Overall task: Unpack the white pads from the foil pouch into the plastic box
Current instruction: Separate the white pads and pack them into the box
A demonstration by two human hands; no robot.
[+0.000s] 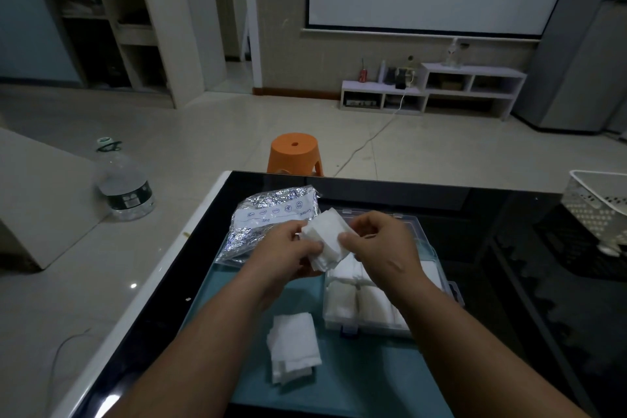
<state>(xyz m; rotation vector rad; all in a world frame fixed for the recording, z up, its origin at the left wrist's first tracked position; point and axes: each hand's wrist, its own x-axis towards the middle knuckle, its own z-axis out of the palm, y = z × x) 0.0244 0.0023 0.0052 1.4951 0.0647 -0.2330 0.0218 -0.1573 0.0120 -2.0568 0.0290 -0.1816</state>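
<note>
pinched between thumbs and curled fingers of left hand (288, 249) and right hand (378, 244): white pad stack (324, 237), above plastic box (452, 292) far-left edge. foil pouch (268, 217) flat just left, near table (475, 224) edge. box holding pad rows (373, 305); loose pads (293, 348) beside it on mat (356, 380).

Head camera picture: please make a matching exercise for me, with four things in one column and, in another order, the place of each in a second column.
Things
1. foil pouch
2. held pads
3. loose pads
4. stool

Places
a. on the floor beyond the table
b. pinched between the left hand and the right hand
c. on the teal mat, left of the plastic box
d. lying behind the left hand

Pairs: 1-d, 2-b, 3-c, 4-a
</note>
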